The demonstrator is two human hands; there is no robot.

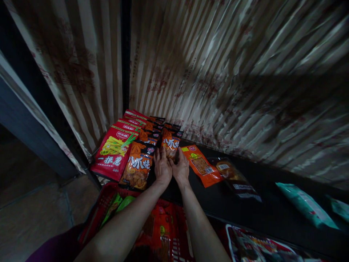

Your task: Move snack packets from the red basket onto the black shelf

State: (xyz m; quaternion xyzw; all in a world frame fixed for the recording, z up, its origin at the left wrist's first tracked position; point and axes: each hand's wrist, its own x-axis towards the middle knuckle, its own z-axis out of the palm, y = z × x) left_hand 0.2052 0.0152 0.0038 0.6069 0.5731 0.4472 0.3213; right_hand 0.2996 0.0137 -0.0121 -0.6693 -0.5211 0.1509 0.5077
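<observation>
An orange-and-black snack bag (171,140) stands upright on the dark shelf, leaning back against a similar bag. My left hand (163,168) has its fingers closed on the lower left side of this bag. On the lower right side, my right hand (181,168) grips it too, and both hands almost touch each other. Just left of them is a row of matching orange-and-black bags, the front snack bag (137,165) being the largest in view. Red snack bags (113,151) with a yellow-and-green picture line the shelf's left end.
Right of my hands lie an orange packet (201,165), a clear-and-brown packet (237,178) and a teal packet (307,205). Below the shelf (261,222), a red basket (94,216) holds several packets. Another white-rimmed container (228,238) is at lower right. Pleated patterned sheeting (218,72) hangs behind.
</observation>
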